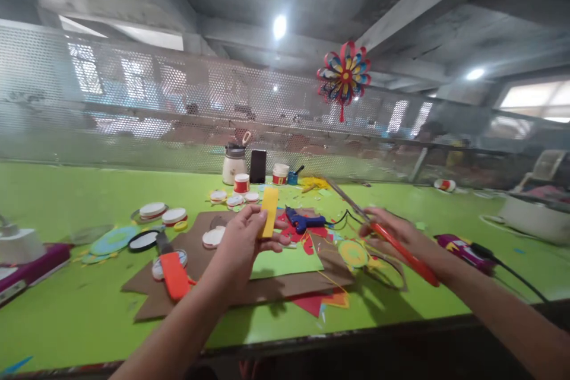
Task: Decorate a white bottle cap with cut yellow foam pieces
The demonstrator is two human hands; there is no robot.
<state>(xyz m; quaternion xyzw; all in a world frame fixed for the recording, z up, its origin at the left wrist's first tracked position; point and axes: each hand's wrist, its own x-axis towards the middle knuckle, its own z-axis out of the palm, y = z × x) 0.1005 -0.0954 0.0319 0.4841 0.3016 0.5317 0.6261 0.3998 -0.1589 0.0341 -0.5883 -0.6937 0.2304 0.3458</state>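
Observation:
Between the thumb and fingers of my left hand (243,243) is a small yellow paper strip (269,208), held upright. My right hand (394,231) is closed around a pair of scissors (398,249) with orange-red handles, its blades pointing up and to the left. Beneath my left hand, a sheet of light green paper (289,262) lies on brown cardboard (214,291). A blue glue gun (307,221) rests on red paper scraps between my two hands. Near my right hand lies a yellow-green paper disc (353,253).
Round white lids (152,210), a red-orange cutter-like tool (175,276) and blue paper discs (114,240) lie at left. A white jug (234,165), a phone (258,167) and tubs (280,174) stand at the back. Power strips (33,273) flank the green table (80,332). A paper flower (345,76) hangs above.

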